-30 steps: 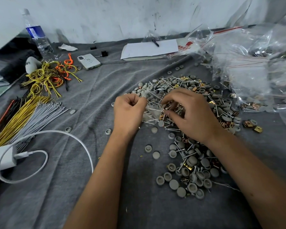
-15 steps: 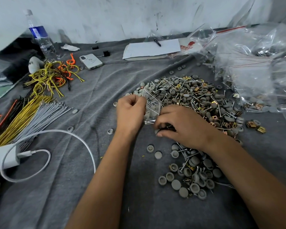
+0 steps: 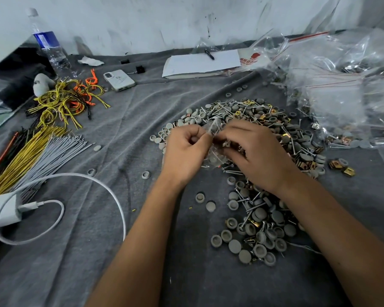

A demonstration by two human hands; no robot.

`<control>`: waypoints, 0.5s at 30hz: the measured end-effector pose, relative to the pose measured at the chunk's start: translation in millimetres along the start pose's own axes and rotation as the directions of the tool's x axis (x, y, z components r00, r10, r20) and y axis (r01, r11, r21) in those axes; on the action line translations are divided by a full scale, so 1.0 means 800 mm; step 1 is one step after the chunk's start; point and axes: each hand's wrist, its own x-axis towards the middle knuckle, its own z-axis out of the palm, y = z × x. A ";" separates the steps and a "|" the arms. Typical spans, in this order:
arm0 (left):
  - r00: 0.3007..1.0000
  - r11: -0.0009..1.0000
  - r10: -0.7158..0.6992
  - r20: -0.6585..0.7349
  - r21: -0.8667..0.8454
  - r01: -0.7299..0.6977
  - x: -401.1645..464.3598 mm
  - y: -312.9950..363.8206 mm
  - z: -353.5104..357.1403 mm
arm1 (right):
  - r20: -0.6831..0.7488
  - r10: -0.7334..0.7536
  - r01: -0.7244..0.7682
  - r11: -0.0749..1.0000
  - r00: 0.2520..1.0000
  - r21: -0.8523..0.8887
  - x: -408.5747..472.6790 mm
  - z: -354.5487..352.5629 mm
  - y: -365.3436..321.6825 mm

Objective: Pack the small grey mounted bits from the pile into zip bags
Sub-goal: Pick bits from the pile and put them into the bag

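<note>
A wide pile of small grey mounted bits [image 3: 248, 116], mixed with screws and brass clips, spreads over the grey cloth from the middle to the lower right. Above its near edge my left hand [image 3: 186, 151] pinches the rim of a small clear zip bag [image 3: 214, 129] between thumb and curled fingers. My right hand [image 3: 255, 156] is at the bag's other side with fingers curled at its mouth. The bag hangs between both hands and holds a few bits and screws. Whether the right fingers also hold a bit is hidden.
Filled and empty clear zip bags [image 3: 346, 85] are heaped at the right. On the left lie bundles of wires [image 3: 31, 156], a white charger with cable [image 3: 60, 209], a phone [image 3: 119, 80] and a water bottle [image 3: 50, 47]. A notepad with a pen [image 3: 201, 63] sits at the back.
My right hand has risen from the pile's near edge back to the bag's mouth. The left hand has kept its hold on the bag.
</note>
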 end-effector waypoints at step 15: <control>0.993 0.977 -0.114 -0.022 -0.186 0.108 0.000 0.010 -0.010 | 0.041 0.067 -0.072 0.988 0.997 0.133 -0.002 0.002 -0.001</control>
